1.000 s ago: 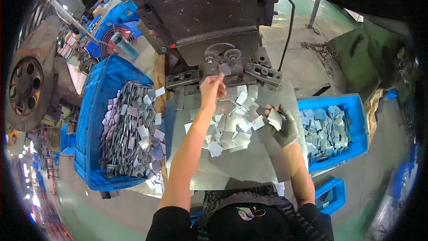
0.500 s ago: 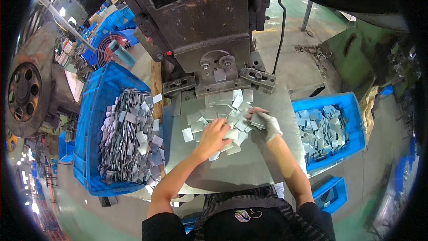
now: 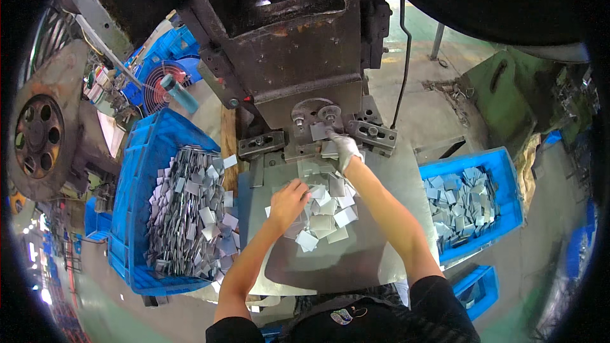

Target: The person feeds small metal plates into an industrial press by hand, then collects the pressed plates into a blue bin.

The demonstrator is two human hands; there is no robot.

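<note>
My right hand (image 3: 347, 152), in a pale glove, reaches to the die at the foot of the press. It grips a few small flat metal plates (image 3: 329, 149), and its fingertips are at a single square plate (image 3: 319, 131) standing in front of two round bolt heads. The bare left hand (image 3: 291, 202) rests at the left edge of a loose pile of metal plates (image 3: 323, 222) on the steel table (image 3: 368, 254). Its fingers are loosely bent and apart, with nothing visible in them.
A big blue crate (image 3: 133, 216) heaped with plates stands at the left, and a smaller blue crate (image 3: 473, 251) of plates at the right. The dark press (image 3: 298, 57) rises ahead, with clamp blocks (image 3: 375, 134) beside the die. A fan (image 3: 162, 82) stands far left.
My right hand has moved from the pile up to the die, carrying plates. The left hand has shifted slightly left and down, off the middle of the pile. The whole view has shifted a little.
</note>
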